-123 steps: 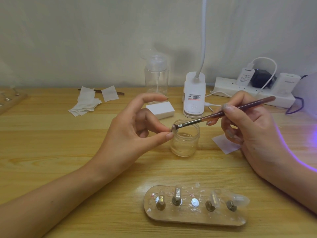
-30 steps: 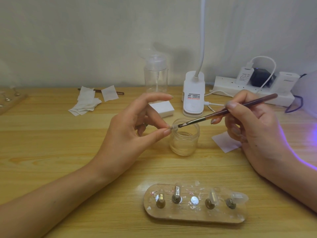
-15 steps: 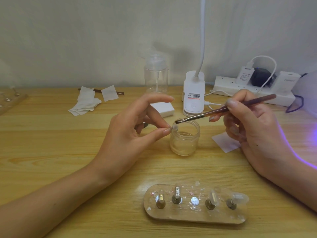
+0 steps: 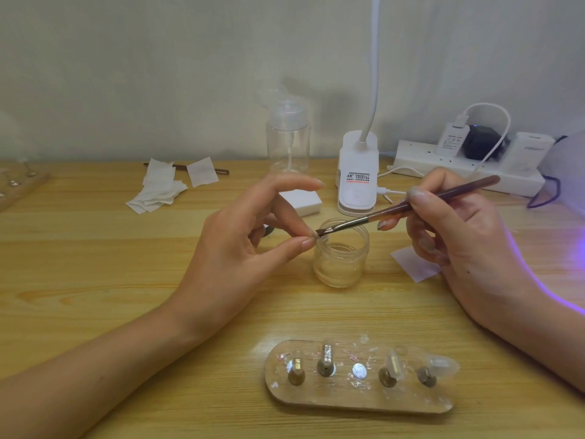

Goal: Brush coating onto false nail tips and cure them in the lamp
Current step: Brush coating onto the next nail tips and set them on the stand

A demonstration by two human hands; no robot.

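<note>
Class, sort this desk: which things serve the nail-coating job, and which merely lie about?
In use: nail tip, pinched by left hand; brush, held by right hand; glass jar; tip holder.
Lying about: paper wipes; pump bottle; power strip.

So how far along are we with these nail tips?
Done: cannot tell whether the four tips on the stand are coated. In hand: the left hand pinches one nail tip while the right hand's brush touches it above the jar. Left: seating it on the stand's empty middle spot, then the lamp.

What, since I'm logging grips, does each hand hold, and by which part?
Left hand pinches a nail tip at its fingertips, exact part hidden; right hand holds the brush mid-handle.
</note>
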